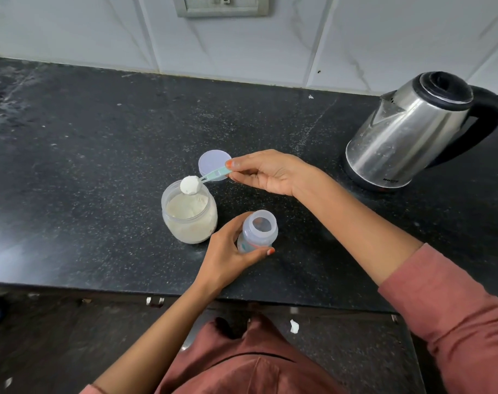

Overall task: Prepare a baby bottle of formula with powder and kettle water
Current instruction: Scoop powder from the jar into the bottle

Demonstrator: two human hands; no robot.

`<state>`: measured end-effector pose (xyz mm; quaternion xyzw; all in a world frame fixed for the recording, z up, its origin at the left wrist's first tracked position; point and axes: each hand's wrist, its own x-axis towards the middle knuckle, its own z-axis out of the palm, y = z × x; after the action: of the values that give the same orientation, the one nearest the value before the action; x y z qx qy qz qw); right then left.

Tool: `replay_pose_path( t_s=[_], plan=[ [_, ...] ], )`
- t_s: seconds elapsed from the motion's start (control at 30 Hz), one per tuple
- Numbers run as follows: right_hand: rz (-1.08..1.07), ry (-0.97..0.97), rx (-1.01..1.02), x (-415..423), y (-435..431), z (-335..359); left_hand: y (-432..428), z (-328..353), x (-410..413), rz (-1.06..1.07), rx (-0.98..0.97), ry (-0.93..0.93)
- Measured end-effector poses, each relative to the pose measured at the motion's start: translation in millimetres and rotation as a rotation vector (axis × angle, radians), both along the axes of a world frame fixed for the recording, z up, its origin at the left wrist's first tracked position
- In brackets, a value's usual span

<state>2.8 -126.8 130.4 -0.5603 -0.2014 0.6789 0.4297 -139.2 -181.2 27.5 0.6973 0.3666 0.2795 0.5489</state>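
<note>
1. Over the mouth of the clear plastic jar of off-white powder (pixel 189 220), a pale green plastic measuring scoop (pixel 205 179) hangs heaped with powder. Holding it above the jar likely means any spill drops back into the supply.
2. The right grip (pixel 270 173) pinches the far end of the scoop's handle between thumb and fingertips. A hold that far back keeps the bowl level and free to tip.
3. The left grip (pixel 227 251) wraps around the lower body of the small clear plastic baby bottle (pixel 259 231). The bottle stands upright on the black speckled stone counter (pixel 100 152), its mouth open with no teat fitted. This clasp probably steadies a light bottle against a knock from the scoop.
4. Bottle and jar stand just beside each other, which makes the loaded scoop's trip short.
5. A round translucent plastic lid (pixel 210 162) lies flat on the counter behind the jar. It sits out of the path between jar and bottle.
6. A stainless steel kettle with a black handle (pixel 406 132) waits well apart on the right, its lid down. It looks placed for the right grip once the scoop is set aside.
7. Whether the bottle already holds powder or water cannot be told from above.
8. The heaped scoop and the bottle's fairly narrow mouth call for a slow, centred tip, or powder may scatter on the counter.
</note>
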Motion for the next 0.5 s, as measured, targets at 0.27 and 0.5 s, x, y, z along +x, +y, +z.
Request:
replay_pose_path(
  t_s=[0.27,0.5],
  plan=[
    [-0.026,-0.049,0.049,-11,-5,1,-7,12,-49,0.140,-0.004,0.001],
    [-0.077,-0.085,0.067,-20,-10,5,-6,25,-80,0.244,0.003,-0.018]
  ],
)
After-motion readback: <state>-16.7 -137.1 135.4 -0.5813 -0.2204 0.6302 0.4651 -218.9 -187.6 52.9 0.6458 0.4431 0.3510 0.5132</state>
